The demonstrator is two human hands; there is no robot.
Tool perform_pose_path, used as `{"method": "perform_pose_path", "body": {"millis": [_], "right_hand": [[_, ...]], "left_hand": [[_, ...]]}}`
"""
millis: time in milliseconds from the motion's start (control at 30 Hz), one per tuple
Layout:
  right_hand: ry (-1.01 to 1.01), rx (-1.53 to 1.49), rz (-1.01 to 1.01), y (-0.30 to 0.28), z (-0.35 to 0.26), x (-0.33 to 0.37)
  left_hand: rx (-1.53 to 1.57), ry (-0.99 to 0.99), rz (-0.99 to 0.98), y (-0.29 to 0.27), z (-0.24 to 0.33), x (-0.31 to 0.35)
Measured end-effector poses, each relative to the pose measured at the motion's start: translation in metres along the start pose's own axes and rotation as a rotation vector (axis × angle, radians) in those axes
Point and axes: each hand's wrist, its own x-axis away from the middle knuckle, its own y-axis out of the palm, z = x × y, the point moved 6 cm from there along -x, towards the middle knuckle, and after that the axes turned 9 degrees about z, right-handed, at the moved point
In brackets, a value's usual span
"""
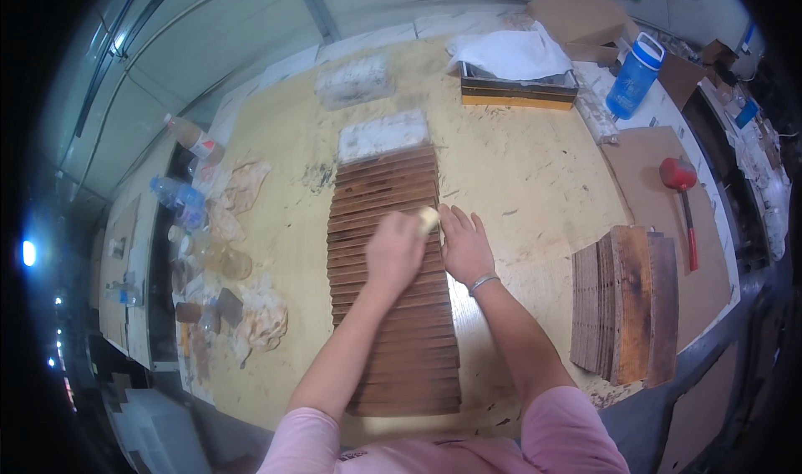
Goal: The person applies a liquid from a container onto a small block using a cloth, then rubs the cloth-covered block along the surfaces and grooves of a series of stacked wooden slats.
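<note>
A long row of brown wooden strips, laid side by side with their edges overlapping or stepped, runs up the middle of the table. Over its right half is my left hand, closed round a small cream-coloured piece whose exact kind I cannot make out. My right hand rests along the row's right edge, fingers stretched out and holding nothing, close beside the cream piece. A white wrapped block lies against the row's far end.
Bottles, crumpled cloths and small blocks line the left side. Stacked boards and a red mallet lie to the right. Farther back are an open box with white cloth, a blue bottle and another wrapped block.
</note>
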Motion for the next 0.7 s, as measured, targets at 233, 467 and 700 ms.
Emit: {"method": "perform_pose_path", "body": {"millis": [233, 467, 700], "right_hand": [[-0.020, -0.022, 0.106, -0.003, 0.003, 0.004], [0.023, -0.040, 0.023, -0.004, -0.005, -0.001], [0.042, -0.028, -0.009, -0.008, -0.003, -0.002]], "left_hand": [[0.008, -0.111, 0.065, 0.004, -0.008, -0.010], [-0.030, -0.106, 0.059, -0.002, -0.015, -0.006], [-0.234, -0.148, 0.028, -0.034, -0.106, 0.023]]}}
